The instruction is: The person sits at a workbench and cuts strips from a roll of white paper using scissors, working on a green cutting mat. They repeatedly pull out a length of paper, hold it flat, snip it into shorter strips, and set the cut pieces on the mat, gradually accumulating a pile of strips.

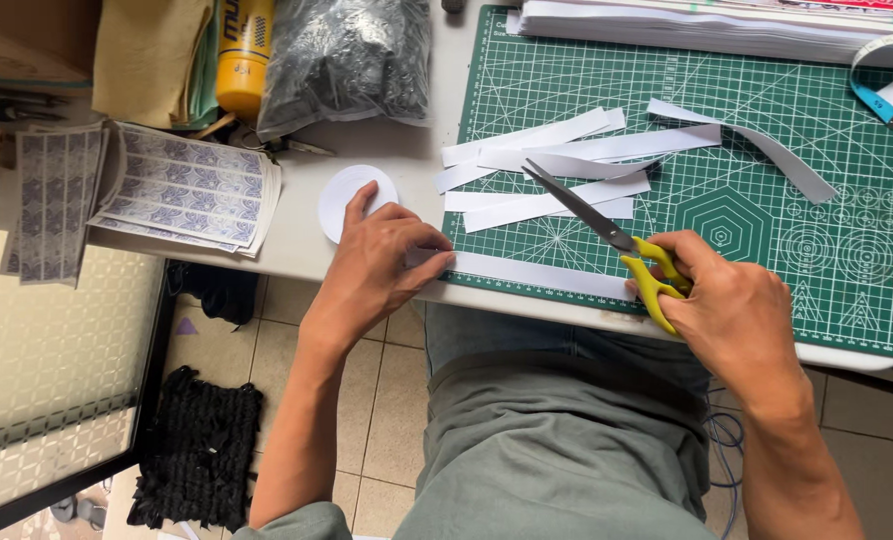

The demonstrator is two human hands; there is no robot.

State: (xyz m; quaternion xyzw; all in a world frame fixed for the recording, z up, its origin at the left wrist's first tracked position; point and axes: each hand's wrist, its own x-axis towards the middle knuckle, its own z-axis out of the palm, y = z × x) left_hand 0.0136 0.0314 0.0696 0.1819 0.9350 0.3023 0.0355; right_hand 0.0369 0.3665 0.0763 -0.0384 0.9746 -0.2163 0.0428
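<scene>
My right hand (732,310) grips yellow-handled scissors (607,232) at the near edge of a green cutting mat (767,200); the blades point up and left over several cut white paper strips (547,160). My left hand (382,262) pinches the left end of a long white paper strip (537,274) that lies along the mat's front edge. A white paper disc (349,195) lies just behind my left hand on the white table (297,240).
Sheets of blue patterned paper (192,187) lie at the left. A yellow bottle (244,55), a dark plastic bag (347,60), a stack of white paper (707,30) and a measuring tape (892,75) stand at the back. A black mat (199,450) lies on the tiled floor.
</scene>
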